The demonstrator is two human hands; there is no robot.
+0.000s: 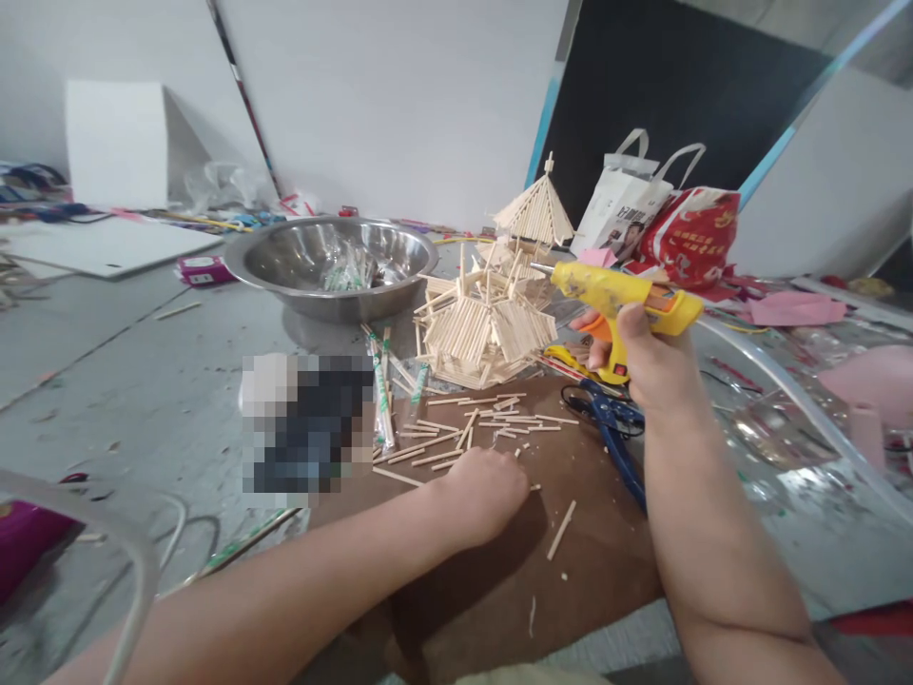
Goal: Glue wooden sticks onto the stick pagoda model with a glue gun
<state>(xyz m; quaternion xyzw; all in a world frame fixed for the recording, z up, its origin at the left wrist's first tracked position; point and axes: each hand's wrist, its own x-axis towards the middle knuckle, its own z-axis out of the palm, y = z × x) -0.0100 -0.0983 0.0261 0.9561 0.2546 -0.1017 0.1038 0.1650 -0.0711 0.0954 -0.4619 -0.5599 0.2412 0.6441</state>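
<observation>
Your right hand point(638, 352) is wrapped around the handle of the yellow glue gun point(603, 290), a finger by its orange trigger point(595, 328), and the nozzle point(542, 268) points left, towards the stick model point(463, 333). Your left hand point(492, 490) is curled low over the brown sheet point(463, 595), just on your side of the loose sticks point(492, 419); its fingertips are hidden, so I cannot tell whether it pinches one. Expect the gun to be light, hard plastic; hold it by the handle and treat the metal tip as hot. The sticks should be light, stiff and apt to roll, so take each near its middle. The model looks fragile at its joints: if you must steady it, hold it low, clear of the thin roof edges.
</observation>
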